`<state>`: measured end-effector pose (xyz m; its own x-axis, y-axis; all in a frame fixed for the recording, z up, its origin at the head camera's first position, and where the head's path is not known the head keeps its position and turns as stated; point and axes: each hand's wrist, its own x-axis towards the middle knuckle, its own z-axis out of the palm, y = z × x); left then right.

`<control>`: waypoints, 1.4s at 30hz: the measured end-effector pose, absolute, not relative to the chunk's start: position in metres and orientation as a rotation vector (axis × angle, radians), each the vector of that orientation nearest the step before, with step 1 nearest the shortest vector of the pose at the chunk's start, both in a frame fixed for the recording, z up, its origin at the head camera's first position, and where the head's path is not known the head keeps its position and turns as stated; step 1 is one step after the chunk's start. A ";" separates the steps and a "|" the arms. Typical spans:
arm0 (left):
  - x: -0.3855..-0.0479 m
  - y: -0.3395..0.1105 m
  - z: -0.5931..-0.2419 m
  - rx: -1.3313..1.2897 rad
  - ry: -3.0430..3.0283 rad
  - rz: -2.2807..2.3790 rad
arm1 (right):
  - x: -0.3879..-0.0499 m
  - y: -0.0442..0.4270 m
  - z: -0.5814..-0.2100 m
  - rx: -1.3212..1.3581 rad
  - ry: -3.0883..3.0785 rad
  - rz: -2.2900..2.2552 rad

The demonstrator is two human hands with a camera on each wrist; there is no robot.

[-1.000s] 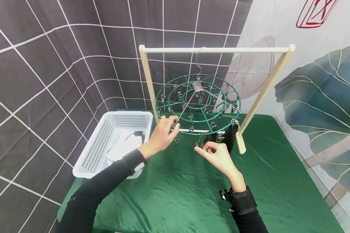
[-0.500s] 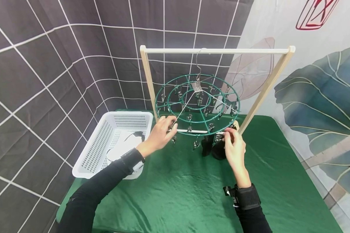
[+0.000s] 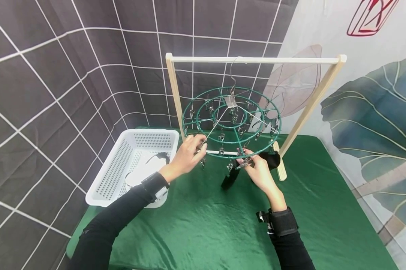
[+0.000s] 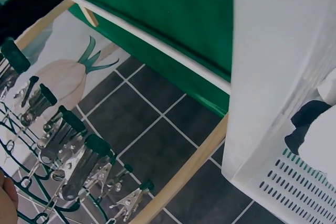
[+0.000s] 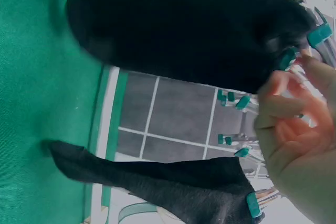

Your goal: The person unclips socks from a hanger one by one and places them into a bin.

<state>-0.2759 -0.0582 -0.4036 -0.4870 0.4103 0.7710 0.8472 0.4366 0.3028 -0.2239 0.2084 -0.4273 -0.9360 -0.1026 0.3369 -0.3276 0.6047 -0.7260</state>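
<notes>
A round green clip hanger (image 3: 238, 139) with metal clips hangs by its hook. My left hand (image 3: 188, 154) grips its near left rim, where a white cord comes down. On the near right side, my right hand (image 3: 259, 171) pinches a metal clip (image 3: 244, 162) at the rim. In the right wrist view a black sock (image 5: 178, 32) hangs at that clip, close to my fingertips; whether the jaws bite it cannot be told. A second dark sock (image 5: 173, 179) hangs from another green-tipped clip (image 5: 254, 204). The left wrist view shows several clips (image 4: 86, 166) and little of my left hand.
The hanger's hook is over the white top bar (image 3: 253, 60) of a wooden rack (image 3: 309, 103). A white perforated basket (image 3: 103, 183) holds white and black cloth items (image 3: 145, 170) at the left. Green cloth (image 3: 203, 225) covers the table.
My right hand moved right to the socks by the rack's leg, then back left, and now holds a clip. The black socks swung and shifted. My left hand stayed at the rim.
</notes>
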 end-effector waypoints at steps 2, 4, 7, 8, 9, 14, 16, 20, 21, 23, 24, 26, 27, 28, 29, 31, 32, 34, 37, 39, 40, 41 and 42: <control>-0.278 -0.059 -0.404 -1.042 -2.075 -0.915 | -0.224 0.208 -0.426 0.337 -2.549 1.268; -0.279 -0.060 -0.404 -1.033 -2.076 -0.907 | -0.224 0.207 -0.424 0.310 -2.521 1.287; -0.281 -0.061 -0.403 -1.022 -2.076 -0.895 | -0.226 0.207 -0.422 0.281 -2.499 1.324; -0.281 -0.061 -0.403 -1.020 -2.072 -0.890 | -0.226 0.207 -0.420 0.273 -2.506 1.321; -0.281 -0.061 -0.402 -1.017 -2.065 -0.885 | -0.226 0.207 -0.419 0.267 -2.512 1.318; -0.280 -0.057 -0.400 -1.030 -1.966 -0.870 | -0.225 0.205 -0.418 0.250 -2.532 1.376; -0.279 -0.055 -0.399 -1.039 -1.911 -0.865 | -0.224 0.205 -0.418 0.247 -2.514 1.399; -0.275 -0.049 -0.396 -1.058 -1.802 -0.816 | -0.223 0.203 -0.417 0.247 -2.487 1.440; -0.275 -0.048 -0.395 -1.069 -1.778 -0.798 | -0.222 0.202 -0.416 0.249 -2.484 1.447; -0.272 -0.046 -0.394 -1.093 -1.742 -0.747 | -0.222 0.201 -0.416 0.260 -2.481 1.470; -0.272 -0.045 -0.394 -1.106 -1.724 -0.703 | -0.222 0.201 -0.416 0.268 -2.481 1.467; -0.268 -0.043 -0.394 -1.142 -1.695 -0.602 | -0.222 0.200 -0.416 0.284 -2.479 1.463; -0.266 -0.041 -0.394 -1.158 -1.684 -0.555 | -0.222 0.200 -0.416 0.296 -2.477 1.456; -0.263 -0.039 -0.393 -1.173 -1.686 -0.521 | -0.222 0.199 -0.416 0.306 -2.476 1.454; -0.260 -0.037 -0.392 -1.186 -1.696 -0.492 | -0.222 0.199 -0.415 0.317 -2.472 1.449; -0.254 -0.032 -0.391 -1.200 -1.750 -0.458 | -0.223 0.197 -0.414 0.341 -2.468 1.443; -0.251 -0.030 -0.390 -1.197 -1.793 -0.453 | -0.223 0.196 -0.414 0.355 -2.467 1.438; -0.247 -0.025 -0.388 -1.169 -1.884 -0.456 | -0.223 0.195 -0.414 0.377 -2.465 1.429; -0.243 -0.022 -0.388 -1.125 -1.971 -0.439 | -0.224 0.194 -0.413 0.383 -2.465 1.437; -0.243 -0.021 -0.389 -1.114 -1.988 -0.449 | -0.224 0.193 -0.413 0.368 -2.472 1.460; -0.244 -0.021 -0.389 -1.114 -1.988 -0.457 | -0.224 0.192 -0.413 0.367 -2.477 1.464; -0.244 -0.021 -0.390 -1.116 -1.984 -0.462 | -0.225 0.192 -0.413 0.361 -2.485 1.462; -0.245 -0.022 -0.390 -1.119 -1.975 -0.469 | -0.225 0.191 -0.412 0.357 -2.494 1.456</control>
<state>-0.2449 -0.0216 -0.3905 -0.2878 0.5425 0.7892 0.8395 0.5395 -0.0646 -0.2248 0.1905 -0.4123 -0.9436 -0.0924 0.3180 -0.3223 0.4763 -0.8181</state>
